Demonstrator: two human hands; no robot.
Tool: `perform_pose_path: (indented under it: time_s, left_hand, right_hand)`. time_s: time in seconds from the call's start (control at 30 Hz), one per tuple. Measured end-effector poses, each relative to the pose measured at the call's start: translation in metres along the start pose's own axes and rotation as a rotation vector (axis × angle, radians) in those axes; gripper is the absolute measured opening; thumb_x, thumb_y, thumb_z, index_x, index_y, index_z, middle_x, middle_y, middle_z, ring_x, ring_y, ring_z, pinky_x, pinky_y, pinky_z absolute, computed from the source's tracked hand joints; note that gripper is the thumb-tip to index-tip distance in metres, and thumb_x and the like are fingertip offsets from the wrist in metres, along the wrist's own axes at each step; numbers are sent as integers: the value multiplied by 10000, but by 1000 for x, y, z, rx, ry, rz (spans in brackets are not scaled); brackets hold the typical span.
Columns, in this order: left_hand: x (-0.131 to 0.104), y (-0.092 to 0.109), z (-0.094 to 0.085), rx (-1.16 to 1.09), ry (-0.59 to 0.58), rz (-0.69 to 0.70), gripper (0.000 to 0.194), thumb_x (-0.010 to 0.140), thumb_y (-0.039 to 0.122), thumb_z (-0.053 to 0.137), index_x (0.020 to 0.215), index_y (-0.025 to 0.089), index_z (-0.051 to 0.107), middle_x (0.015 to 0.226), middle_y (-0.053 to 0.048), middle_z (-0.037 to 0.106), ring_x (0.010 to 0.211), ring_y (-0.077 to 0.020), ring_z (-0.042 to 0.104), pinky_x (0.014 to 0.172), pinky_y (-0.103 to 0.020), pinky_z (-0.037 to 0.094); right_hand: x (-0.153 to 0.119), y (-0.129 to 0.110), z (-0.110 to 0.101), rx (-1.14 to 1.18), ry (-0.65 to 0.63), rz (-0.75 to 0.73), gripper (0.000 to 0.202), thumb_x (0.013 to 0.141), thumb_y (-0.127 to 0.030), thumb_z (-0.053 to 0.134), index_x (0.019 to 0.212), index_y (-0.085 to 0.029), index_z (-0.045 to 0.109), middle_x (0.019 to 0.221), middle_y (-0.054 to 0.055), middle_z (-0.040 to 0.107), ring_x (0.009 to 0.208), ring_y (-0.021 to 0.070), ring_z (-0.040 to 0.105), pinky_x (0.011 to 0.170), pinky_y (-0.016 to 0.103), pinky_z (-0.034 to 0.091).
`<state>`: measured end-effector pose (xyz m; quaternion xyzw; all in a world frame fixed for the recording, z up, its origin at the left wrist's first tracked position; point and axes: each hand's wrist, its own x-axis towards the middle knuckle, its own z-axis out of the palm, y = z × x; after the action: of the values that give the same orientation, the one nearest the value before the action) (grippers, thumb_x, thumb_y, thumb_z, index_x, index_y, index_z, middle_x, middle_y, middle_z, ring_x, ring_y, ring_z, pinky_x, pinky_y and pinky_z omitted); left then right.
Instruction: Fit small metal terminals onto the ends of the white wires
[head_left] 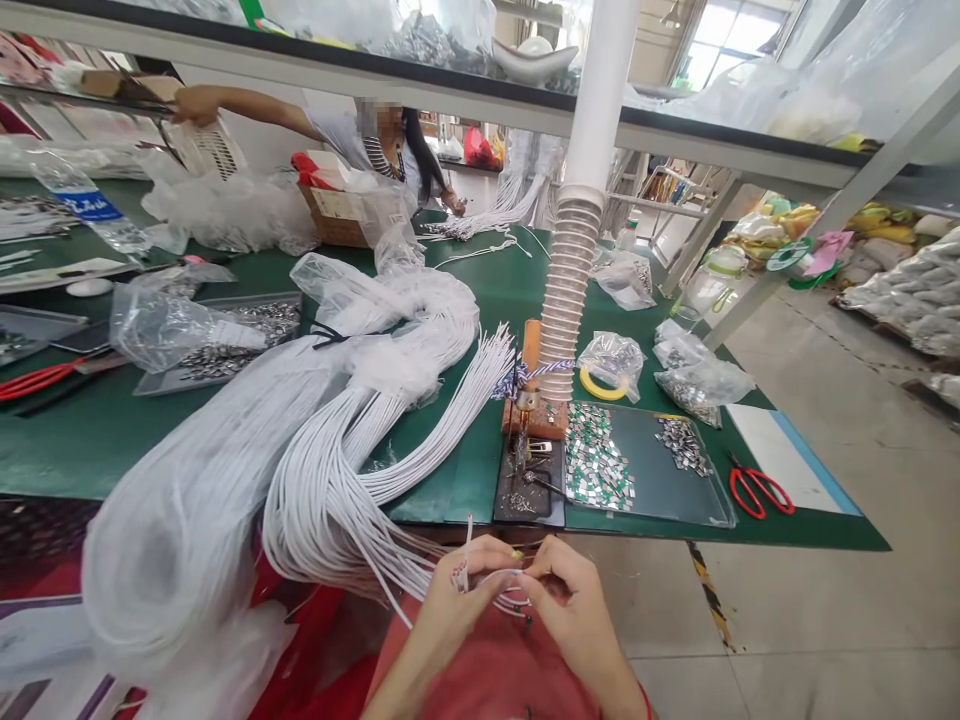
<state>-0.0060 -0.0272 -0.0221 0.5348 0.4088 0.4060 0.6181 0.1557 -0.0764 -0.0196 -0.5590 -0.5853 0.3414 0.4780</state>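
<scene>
My left hand (480,575) and my right hand (559,585) meet over my lap, just off the front edge of the table. Both are closed in a pinch on a thin white cable (511,600), which loops between and below the fingers. One white cable end sticks up past my left fingers. To the left, a thick bundle of white cables (322,480) hangs over the table edge. Just ahead sits a soldering stand (529,480) with a dark base. Beside it, a clear tray (652,480) holds small green circuit boards (596,455) and metal connectors (682,445).
A ribbed white extraction hose (566,290) comes down behind the stand. Red-handled scissors (759,490) lie right of the tray, near a white sheet (787,455). Plastic-wrapped cables (202,510) drape off the left side. Across the table, a person (386,150) reaches out an arm.
</scene>
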Motion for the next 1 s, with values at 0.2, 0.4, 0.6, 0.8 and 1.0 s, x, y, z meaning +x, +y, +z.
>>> perform_pose_path:
  time_s: [0.2, 0.4, 0.6, 0.8, 1.0]
  left_hand:
    - [-5, -3, -2, -40, 201, -8, 205, 667, 387, 862, 646, 187, 821, 719, -73, 740, 625, -185, 647, 539, -246, 509]
    - [-2, -4, -12, -70, 139, -27, 156, 710, 341, 840, 675, 191, 818, 779, -74, 749, 687, -191, 667, 593, -247, 516]
    - [-4, -9, -3, -88, -2, -29, 108, 709, 276, 827, 648, 188, 814, 793, -88, 757, 768, -219, 703, 715, -289, 546]
    - [-3, -5, -5, -128, 67, -54, 128, 711, 308, 839, 674, 187, 816, 791, -89, 771, 767, -233, 711, 687, -292, 558]
    - [-1, 5, -4, -98, 75, -55, 92, 720, 292, 830, 717, 201, 844, 837, -98, 802, 817, -248, 737, 784, -329, 587]
  right_hand:
    - [-3, -15, -3, -87, -80, -110, 326, 973, -317, 583, 669, -214, 638, 672, -4, 593, 629, 144, 557, 577, 251, 415]
    - [41, -2, -68, -442, 275, 6, 248, 951, -302, 541, 727, -219, 607, 723, 21, 630, 679, 178, 575, 634, 288, 440]
    - [103, 44, -123, -554, 384, 124, 205, 893, -348, 561, 741, -214, 595, 781, 70, 596, 766, 232, 542, 687, 354, 388]
    - [110, 59, -121, -515, 424, 163, 236, 839, -401, 605, 679, -238, 543, 766, 63, 596, 773, 245, 532, 708, 362, 405]
    - [65, 30, -92, -285, 324, 157, 324, 885, -511, 595, 879, -198, 678, 770, 59, 671, 692, 219, 598, 642, 335, 484]
